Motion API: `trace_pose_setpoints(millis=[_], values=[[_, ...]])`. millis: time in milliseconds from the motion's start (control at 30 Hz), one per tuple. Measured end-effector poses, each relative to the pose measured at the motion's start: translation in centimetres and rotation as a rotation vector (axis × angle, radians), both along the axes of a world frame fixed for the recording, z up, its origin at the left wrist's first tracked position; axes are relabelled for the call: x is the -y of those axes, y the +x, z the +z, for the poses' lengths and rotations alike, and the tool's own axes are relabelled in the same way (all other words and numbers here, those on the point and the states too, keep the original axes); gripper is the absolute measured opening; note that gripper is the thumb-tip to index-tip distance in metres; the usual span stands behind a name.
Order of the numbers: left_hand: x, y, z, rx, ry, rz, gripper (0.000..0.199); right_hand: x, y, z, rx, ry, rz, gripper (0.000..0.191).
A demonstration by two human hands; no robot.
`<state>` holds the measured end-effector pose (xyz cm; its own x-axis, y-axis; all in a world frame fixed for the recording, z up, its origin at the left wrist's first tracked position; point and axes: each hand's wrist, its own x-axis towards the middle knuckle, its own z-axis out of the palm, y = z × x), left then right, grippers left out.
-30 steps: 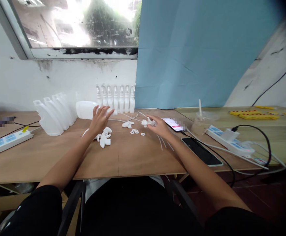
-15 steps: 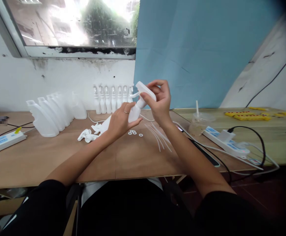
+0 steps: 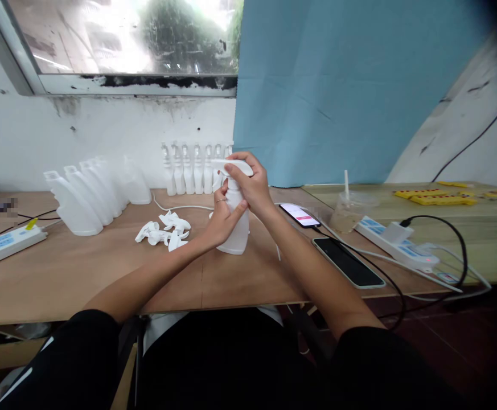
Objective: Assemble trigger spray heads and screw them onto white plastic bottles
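A white spray bottle (image 3: 236,242) stands upright in front of me, its base at the tabletop. My left hand (image 3: 225,215) is wrapped round the bottle's upper body, with the thumb across its front. Over the top, my right hand (image 3: 254,183) grips the trigger spray head (image 3: 240,166), which sits on the neck and has its nozzle pointing left. Left of the bottle lies a small heap of loose white spray heads (image 3: 163,234). My forearms and hands hide the table area behind the bottle.
Several open translucent bottles (image 3: 81,213) stand at the left, and a row of bottles with spray heads (image 3: 197,177) lines the wall. To the right are two phones (image 3: 348,263), a plastic cup with a straw (image 3: 347,213), cables and a power strip (image 3: 395,245). Another power strip (image 3: 11,247) lies far left.
The tilted bottle has been turned upright and lowered to the table. Both hands moved down and left with it, and the right hand stays on the spray head.
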<state>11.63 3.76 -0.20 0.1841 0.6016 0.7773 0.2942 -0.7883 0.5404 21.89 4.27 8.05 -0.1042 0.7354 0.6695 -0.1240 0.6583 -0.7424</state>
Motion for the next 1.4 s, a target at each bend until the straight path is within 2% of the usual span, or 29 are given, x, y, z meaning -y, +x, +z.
trace_pose_setpoints(millis=[100,200,333,433,600,733,900,1067,1233,1400], values=[[-0.9,-1.5,1.3,0.099,-0.044,-0.01,0.043,-0.1,-0.3,-0.1,-0.013,0.0,0.011,0.039],[-1.8,-3.3,4.6,0.227,-0.001,0.0,0.036,-0.3,-0.3,-0.1,-0.037,-0.02,0.002,0.041],[-2.3,-5.0,9.5,0.063,-0.007,-0.168,0.03,-0.5,-0.3,-0.6,-0.06,-0.076,0.034,0.046],[-2.3,-5.3,11.4,-0.028,-0.038,-0.285,0.025,-0.5,-0.1,-1.3,-0.092,-0.14,0.107,0.053],[-2.1,-6.1,11.8,-0.084,-0.076,-0.376,0.022,-0.4,0.6,-2.4,-0.1,-0.157,0.288,0.051],[-1.8,-7.0,11.7,-0.124,-0.101,-0.376,0.022,-0.4,0.7,-2.5,-0.124,-0.147,0.409,0.043],[-1.7,-6.8,11.4,-0.123,-0.054,-0.295,0.021,-0.5,0.2,-2.4,-0.148,-0.137,0.364,0.041],[-0.9,-6.0,11.4,-0.16,0.065,-0.196,0.012,-0.2,0.3,-2.5,-0.179,-0.118,0.443,0.038],[-0.4,-5.9,11.5,-0.182,0.072,-0.174,0.01,-0.2,0.2,-2.4,-0.113,-0.134,0.335,0.043],[-0.2,-6.0,11.6,-0.208,0.089,-0.13,0.009,-0.3,0.2,-2.5,-0.184,-0.091,0.416,0.045]])
